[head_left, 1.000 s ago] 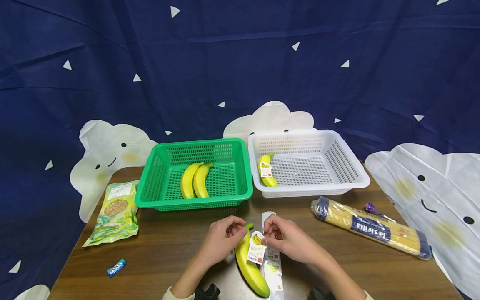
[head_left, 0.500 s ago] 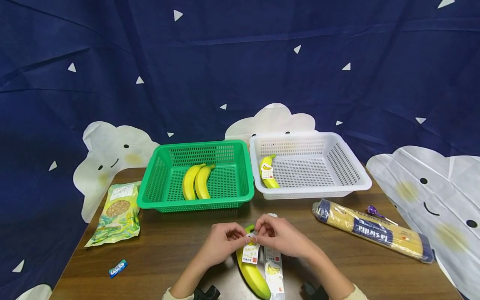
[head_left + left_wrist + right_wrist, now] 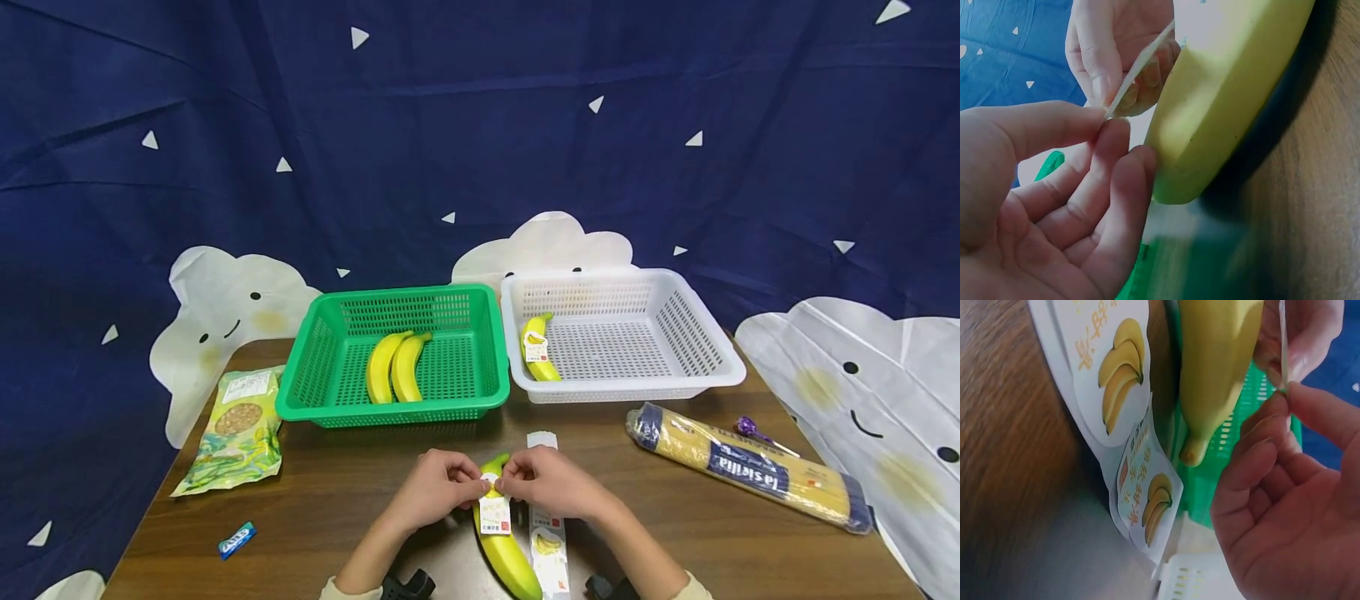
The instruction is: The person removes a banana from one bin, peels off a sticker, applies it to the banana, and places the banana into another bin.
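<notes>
Centrally, banana (image 3: 504,550) lying on desk (image 3: 337,500) beside sticker sheet (image 3: 547,542), left hand (image 3: 438,483) and right hand (image 3: 547,482) with fingers pinched together on white label (image 3: 495,510) at banana's top, green basket (image 3: 390,354) and white basket (image 3: 622,333) behind.

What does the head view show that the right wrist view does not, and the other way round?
Only the head view shows the two bananas in the green basket, the labelled banana in the white basket, the pasta pack and the snack bag. Only the right wrist view shows the banana pictures printed on the sticker sheet. Both show the front banana and both hands, left hand and right hand, pinching its label.
</notes>
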`<action>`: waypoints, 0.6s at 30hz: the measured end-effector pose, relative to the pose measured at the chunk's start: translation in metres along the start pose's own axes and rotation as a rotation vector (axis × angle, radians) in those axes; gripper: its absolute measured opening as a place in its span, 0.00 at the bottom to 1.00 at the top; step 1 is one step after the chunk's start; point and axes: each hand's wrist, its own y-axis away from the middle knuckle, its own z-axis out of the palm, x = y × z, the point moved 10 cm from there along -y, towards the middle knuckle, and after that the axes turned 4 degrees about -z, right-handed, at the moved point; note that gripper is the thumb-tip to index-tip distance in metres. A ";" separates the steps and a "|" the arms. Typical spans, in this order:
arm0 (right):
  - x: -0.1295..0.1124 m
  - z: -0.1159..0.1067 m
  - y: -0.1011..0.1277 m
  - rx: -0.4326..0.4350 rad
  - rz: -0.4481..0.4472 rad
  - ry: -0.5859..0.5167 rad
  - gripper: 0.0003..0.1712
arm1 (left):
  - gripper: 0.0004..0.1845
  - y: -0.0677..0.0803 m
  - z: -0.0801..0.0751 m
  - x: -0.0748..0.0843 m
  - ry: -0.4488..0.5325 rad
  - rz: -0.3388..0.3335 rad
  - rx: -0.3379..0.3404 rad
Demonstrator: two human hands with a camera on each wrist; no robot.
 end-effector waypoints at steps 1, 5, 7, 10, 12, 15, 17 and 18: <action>0.001 0.000 0.000 0.002 0.008 -0.001 0.10 | 0.07 0.000 0.000 -0.001 -0.008 -0.006 -0.004; 0.005 0.002 0.000 0.011 0.035 0.001 0.13 | 0.08 0.001 -0.001 -0.003 -0.009 -0.017 -0.008; 0.006 0.004 0.000 0.007 0.041 0.001 0.15 | 0.08 0.001 -0.001 -0.003 0.003 -0.018 -0.007; 0.007 0.008 0.000 -0.011 0.042 -0.015 0.16 | 0.08 0.002 -0.002 -0.004 0.007 -0.023 -0.006; 0.007 0.009 -0.001 -0.015 0.043 -0.022 0.17 | 0.08 0.001 -0.002 -0.004 0.005 -0.025 -0.008; 0.007 0.009 -0.001 -0.015 0.053 -0.024 0.18 | 0.08 0.000 -0.002 -0.005 0.017 -0.025 -0.010; 0.007 0.009 -0.001 -0.013 0.057 -0.011 0.18 | 0.08 0.000 -0.002 -0.006 0.032 -0.028 -0.011; 0.007 0.010 -0.001 -0.014 0.061 -0.012 0.19 | 0.08 0.000 -0.002 -0.007 0.038 -0.030 -0.012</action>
